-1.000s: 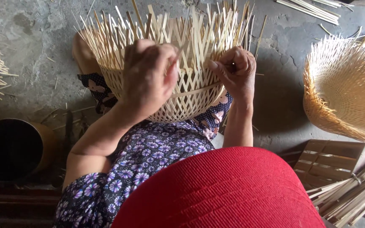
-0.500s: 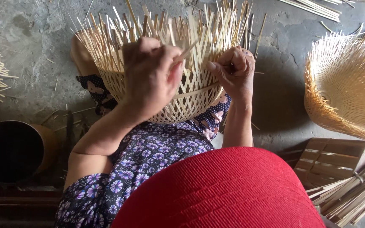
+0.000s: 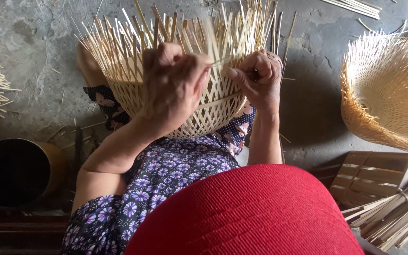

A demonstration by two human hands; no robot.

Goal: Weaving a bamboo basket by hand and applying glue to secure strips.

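Left hand (image 3: 173, 87) closed over the rim of the half-woven bamboo basket (image 3: 199, 111), pinching a thin strip (image 3: 223, 60) to keep it taut; right hand (image 3: 256, 78) curled shut on the same strip's other end, likely steadying the weave; basket propped on the lap against the floral dress (image 3: 166, 170), loose stakes (image 3: 133, 42) fanning upward. Compared with a second ago, hands drawn closer together, strip pulled more level; finished basket (image 3: 388, 89) on the floor (image 3: 308, 94) to the right, unmoved.
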